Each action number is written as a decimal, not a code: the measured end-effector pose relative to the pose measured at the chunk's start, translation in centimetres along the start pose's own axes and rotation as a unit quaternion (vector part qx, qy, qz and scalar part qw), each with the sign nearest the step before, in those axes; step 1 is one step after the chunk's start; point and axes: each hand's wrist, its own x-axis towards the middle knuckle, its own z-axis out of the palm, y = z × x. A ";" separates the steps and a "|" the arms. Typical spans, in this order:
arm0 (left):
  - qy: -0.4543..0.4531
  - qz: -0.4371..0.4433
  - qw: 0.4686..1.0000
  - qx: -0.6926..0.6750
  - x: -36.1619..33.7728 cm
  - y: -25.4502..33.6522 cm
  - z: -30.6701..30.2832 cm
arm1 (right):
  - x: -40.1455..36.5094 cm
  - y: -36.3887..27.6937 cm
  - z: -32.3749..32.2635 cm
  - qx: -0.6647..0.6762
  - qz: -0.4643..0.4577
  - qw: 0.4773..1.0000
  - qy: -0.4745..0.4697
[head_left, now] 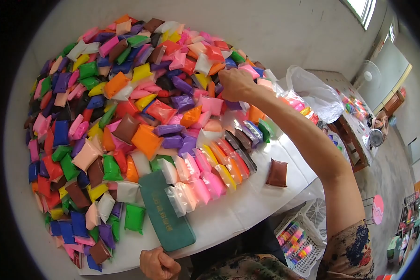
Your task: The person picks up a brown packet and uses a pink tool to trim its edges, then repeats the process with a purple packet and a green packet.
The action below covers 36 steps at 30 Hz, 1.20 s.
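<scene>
The pile of coloured packets (140,93) covers most of the white counter (238,210). At its far right edge, the right hand (235,84) rests on it knuckles up, fingers bent down among pink and orange packets; whether its grip has closed on one cannot be told. The left hand (158,263) sits at the counter's near edge, its grip curled closed with nothing seen in it, just beside a green case (168,212). A neat row of packets (219,163) lies right of the case. A brown packet (277,172) lies apart.
</scene>
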 end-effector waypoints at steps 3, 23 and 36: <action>0.004 0.010 1.000 -0.008 0.0 -0.1 0.1 | 0.1 0.4 0.4 -0.002 -0.030 1.000 -0.008; 0.008 0.017 1.000 0.001 0.2 0.2 0.4 | -5.5 2.8 -2.9 -0.089 0.013 0.984 -0.151; 0.022 0.026 0.999 0.005 0.0 -0.1 0.8 | -4.1 2.7 1.7 0.015 -0.025 0.997 0.065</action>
